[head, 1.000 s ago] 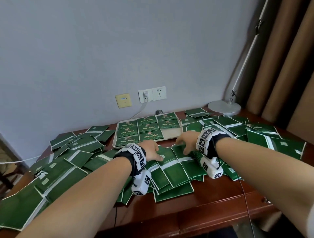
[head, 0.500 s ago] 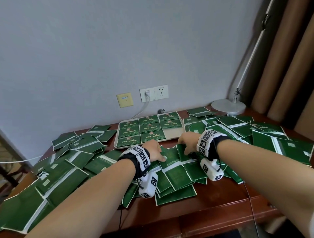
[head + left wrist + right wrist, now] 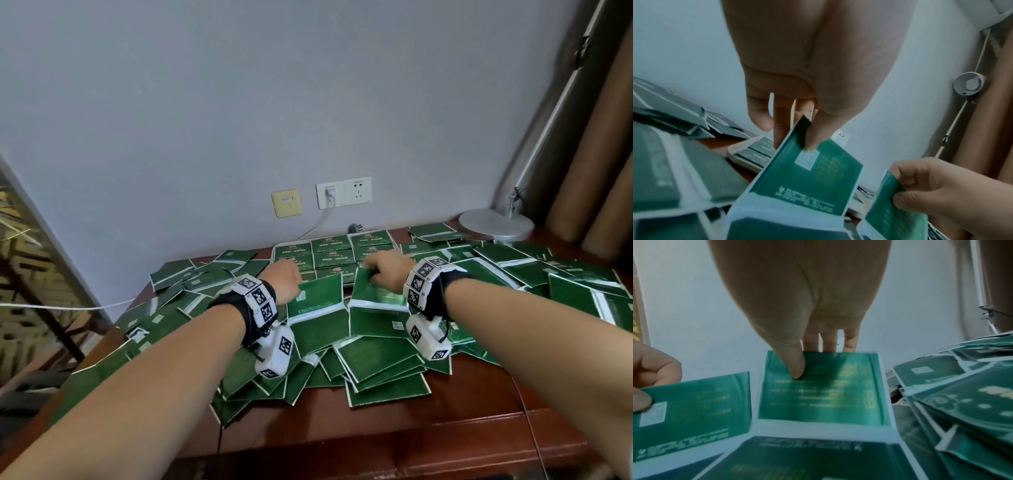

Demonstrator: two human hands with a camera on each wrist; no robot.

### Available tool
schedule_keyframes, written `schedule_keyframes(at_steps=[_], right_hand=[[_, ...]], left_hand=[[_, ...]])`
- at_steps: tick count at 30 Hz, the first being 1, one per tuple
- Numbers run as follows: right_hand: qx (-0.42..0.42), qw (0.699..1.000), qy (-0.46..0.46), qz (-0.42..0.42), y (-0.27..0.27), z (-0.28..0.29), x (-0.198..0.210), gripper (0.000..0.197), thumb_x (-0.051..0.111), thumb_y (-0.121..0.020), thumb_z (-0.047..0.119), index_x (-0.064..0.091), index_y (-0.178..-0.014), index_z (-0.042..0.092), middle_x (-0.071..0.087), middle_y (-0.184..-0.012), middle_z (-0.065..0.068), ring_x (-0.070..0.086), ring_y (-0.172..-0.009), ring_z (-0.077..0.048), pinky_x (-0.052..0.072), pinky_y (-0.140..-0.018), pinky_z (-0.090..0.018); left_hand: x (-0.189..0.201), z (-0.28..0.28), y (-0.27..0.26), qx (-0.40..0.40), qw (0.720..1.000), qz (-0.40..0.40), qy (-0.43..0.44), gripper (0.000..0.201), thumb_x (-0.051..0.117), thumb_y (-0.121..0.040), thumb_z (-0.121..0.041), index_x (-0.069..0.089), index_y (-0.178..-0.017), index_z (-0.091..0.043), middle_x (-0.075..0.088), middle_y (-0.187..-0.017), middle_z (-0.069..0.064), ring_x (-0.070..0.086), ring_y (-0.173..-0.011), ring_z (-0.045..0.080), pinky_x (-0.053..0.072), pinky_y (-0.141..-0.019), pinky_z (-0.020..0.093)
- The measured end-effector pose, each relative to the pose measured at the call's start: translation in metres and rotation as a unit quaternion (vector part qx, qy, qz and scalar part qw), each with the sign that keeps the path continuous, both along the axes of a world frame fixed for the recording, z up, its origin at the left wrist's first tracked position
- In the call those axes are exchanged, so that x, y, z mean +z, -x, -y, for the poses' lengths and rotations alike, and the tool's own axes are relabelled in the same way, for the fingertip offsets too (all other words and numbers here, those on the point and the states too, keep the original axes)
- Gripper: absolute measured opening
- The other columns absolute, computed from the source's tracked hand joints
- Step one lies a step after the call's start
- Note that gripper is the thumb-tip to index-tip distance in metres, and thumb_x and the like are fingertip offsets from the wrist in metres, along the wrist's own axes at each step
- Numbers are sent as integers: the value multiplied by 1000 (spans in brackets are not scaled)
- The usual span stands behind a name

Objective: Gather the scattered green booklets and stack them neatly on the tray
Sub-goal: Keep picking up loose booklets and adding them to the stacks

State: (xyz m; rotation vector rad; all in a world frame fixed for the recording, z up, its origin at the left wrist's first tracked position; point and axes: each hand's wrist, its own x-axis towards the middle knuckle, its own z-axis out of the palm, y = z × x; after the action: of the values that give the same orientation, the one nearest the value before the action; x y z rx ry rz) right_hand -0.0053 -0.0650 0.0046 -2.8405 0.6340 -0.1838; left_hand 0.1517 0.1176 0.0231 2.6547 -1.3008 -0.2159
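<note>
Each hand pinches one booklet by its far edge: left hand (image 3: pixel 282 279) holds the left booklet (image 3: pixel 317 310), right hand (image 3: pixel 388 272) the right booklet (image 3: pixel 376 310). The tray (image 3: pixel 375 278) lies just beyond both grips, equally near.

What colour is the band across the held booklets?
White, on the green booklets; right wrist view shows it best.
</note>
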Motion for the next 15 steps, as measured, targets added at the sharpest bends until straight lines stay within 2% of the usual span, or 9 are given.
schedule_keyframes(at_steps=[3, 6, 8, 11, 15], right_hand=[[16, 1000, 20, -4, -7, -13, 3, 19, 58, -89, 10, 64, -107, 15, 67, -107, -3, 62, -99, -22, 47, -86, -29], [44, 999, 13, -27, -7, -27, 5, 19, 60, -88, 11, 66, -105, 16, 67, -104, 0, 62, -96, -19, 51, -88, -33], [66, 996, -7, -55, -3, -36, 2, 17, 66, -85, 18, 69, -102, 19, 66, -98, 4, 61, -91, -15, 52, -84, -30], [64, 993, -43, -91, 5, -41, -4, 32, 75, -81, 33, 68, -110, 22, 65, -99, 5, 60, -90, -13, 48, -82, -26], [43, 990, -31, -129, 14, -35, -9, 46, 76, -79, 38, 63, -120, 23, 64, -113, 2, 60, -100, -17, 44, -83, -25]], left_hand=[[5, -16, -3, -5, 1000, 1, 19, 17, 61, -85, -1, 69, -96, -12, 63, -108, 3, 59, -106, 21, 41, -84, 23], [1, -25, 2, -32, 999, -18, -13, 16, 70, -80, -3, 67, -83, -19, 64, -98, -2, 62, -95, 18, 43, -79, 22], [-6, -28, 7, -55, 997, -36, -52, 11, 77, -77, -12, 70, -85, -15, 67, -89, -4, 61, -83, 14, 45, -75, 24], [-17, -27, 15, -68, 994, -62, -56, 23, 82, -74, -27, 71, -90, -16, 68, -91, -5, 61, -86, 13, 46, -76, 26], [-27, -24, 24, -76, 993, -56, -67, 32, 81, -75, -27, 67, -101, -15, 63, -98, -3, 59, -89, 15, 44, -75, 25]])
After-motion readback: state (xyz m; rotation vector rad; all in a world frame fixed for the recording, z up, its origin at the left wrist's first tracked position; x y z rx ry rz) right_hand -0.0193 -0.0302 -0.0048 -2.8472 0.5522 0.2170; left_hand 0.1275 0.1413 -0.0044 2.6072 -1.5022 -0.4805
